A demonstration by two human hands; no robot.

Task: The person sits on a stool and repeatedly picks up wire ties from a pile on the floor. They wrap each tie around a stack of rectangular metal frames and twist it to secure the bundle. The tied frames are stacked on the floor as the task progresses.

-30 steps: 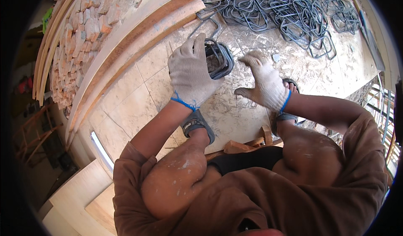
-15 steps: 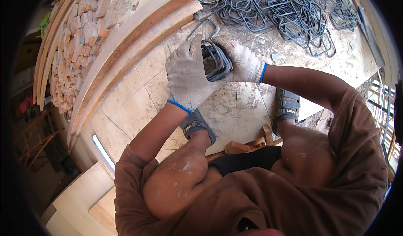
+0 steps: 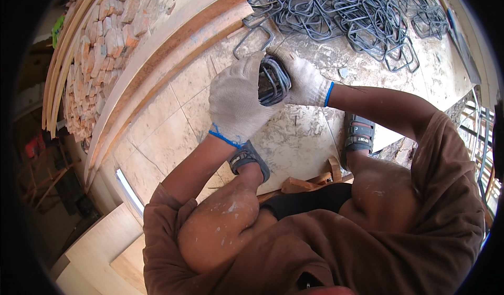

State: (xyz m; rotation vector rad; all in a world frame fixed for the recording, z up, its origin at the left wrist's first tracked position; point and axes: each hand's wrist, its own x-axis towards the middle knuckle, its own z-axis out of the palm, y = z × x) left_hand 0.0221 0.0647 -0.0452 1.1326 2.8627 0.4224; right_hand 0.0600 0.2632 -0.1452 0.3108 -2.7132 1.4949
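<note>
Between my two gloved hands sits a bundle of bent steel rebar stirrups (image 3: 274, 81), stacked so their loops line up. My left hand (image 3: 239, 95), in a pale knit glove with a blue cuff, wraps the bundle's left side, its fingertips partly hidden. Around the right side closes my right hand (image 3: 304, 79), in a matching glove, its fingers mostly behind the steel. A single loose stirrup (image 3: 254, 40) lies on the floor just beyond my left hand. Farther off spreads a large tangled heap of stirrups (image 3: 336, 11).
Long curved-looking timber boards (image 3: 157, 58) run along the left, with a stack of broken bricks (image 3: 102, 53) behind them. Wood offcuts (image 3: 307, 182) lie between my sandalled feet. A light wooden panel (image 3: 100, 242) is at lower left. Dirty tiles (image 3: 294, 137) cover the floor.
My left hand has turned and folded its raised fingers down over the bundle. The bundle has tilted slightly within my grip; my right hand stays nearly where it was.
</note>
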